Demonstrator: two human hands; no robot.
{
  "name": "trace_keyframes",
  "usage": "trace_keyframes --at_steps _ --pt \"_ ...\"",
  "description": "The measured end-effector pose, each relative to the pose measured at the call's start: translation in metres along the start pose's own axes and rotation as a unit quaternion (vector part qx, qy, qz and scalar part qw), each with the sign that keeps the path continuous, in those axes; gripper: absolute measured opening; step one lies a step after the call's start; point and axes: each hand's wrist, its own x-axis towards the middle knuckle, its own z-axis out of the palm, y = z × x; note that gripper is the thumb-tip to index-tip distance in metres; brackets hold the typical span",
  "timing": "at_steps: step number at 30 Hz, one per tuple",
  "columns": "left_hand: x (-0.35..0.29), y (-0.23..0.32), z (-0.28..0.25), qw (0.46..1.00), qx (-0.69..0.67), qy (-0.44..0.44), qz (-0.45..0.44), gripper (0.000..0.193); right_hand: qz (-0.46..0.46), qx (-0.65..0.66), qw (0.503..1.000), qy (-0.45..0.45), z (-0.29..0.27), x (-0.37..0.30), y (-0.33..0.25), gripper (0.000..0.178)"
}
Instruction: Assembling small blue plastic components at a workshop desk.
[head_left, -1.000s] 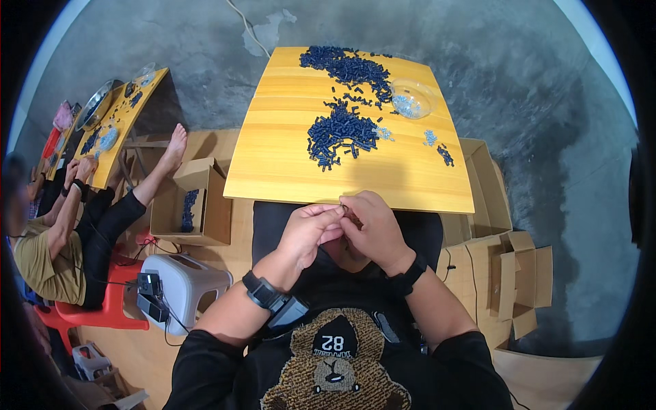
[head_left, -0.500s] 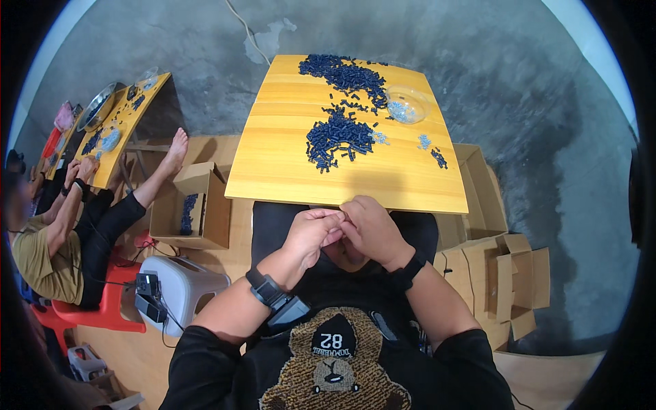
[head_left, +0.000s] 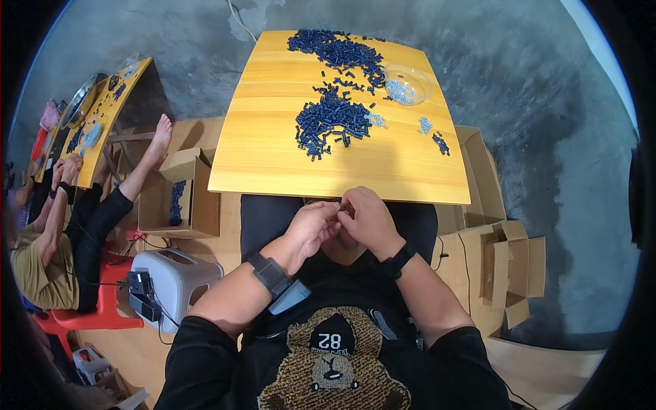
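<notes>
My left hand (head_left: pixel 313 226) and my right hand (head_left: pixel 369 216) meet just off the near edge of a yellow wooden table (head_left: pixel 266 160). The fingers of both are closed in a pinch, tips together; whatever lies between them is too small or hidden to name. Beyond the hands, a heap of small dark blue cylindrical pieces (head_left: pixel 335 119) covers the table's middle, with a second dark heap (head_left: pixel 338 51) farther back. Small pale clear bits (head_left: pixel 376 120) lie at the right side of the nearer heap. A clear round bowl (head_left: pixel 425 85) holds more pale bits.
A few pale bits (head_left: pixel 425 125) and dark pieces (head_left: pixel 441 143) lie near the table's right edge. Open cardboard boxes (head_left: pixel 516 270) stand at right, another box (head_left: pixel 205 205) at left. A grey stool (head_left: pixel 154 263) carries black devices. A co-worker (head_left: pixel 44 263) sits at another table, far left.
The view has shifted, so the table and heaps sit a little higher in the picture. My hands stay together by the table's edge, with fingers slightly rearranged.
</notes>
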Motion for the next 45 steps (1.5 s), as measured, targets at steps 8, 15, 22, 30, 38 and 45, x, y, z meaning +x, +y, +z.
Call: trace_keyframes --at_steps 8,15,22,30,38,45 --pt "0.003 0.000 -0.002 1.000 -0.019 0.011 0.002 0.015 -0.006 -0.015 1.000 -0.013 0.002 0.007 0.006 0.016" --pt "0.008 -0.007 0.000 0.999 -0.031 0.014 0.036 0.012 -0.053 0.014 0.997 -0.046 -0.002 0.015 0.012 0.014" --pt "0.008 -0.012 0.005 0.995 -0.075 0.032 0.058 0.009 -0.081 0.026 0.996 -0.034 -0.001 0.016 0.018 0.011" --pt "0.005 -0.009 0.015 0.993 -0.068 0.065 0.073 0.011 -0.083 0.008 0.996 -0.043 -0.001 0.012 0.019 0.011" --pt "0.012 -0.010 0.008 0.994 -0.036 0.076 0.063 0.013 -0.100 0.036 0.994 0.011 0.004 0.017 0.019 0.012" --pt "0.006 -0.002 0.011 0.996 -0.049 0.058 0.050 0.014 -0.087 0.018 0.996 -0.006 0.001 0.014 0.017 0.013"
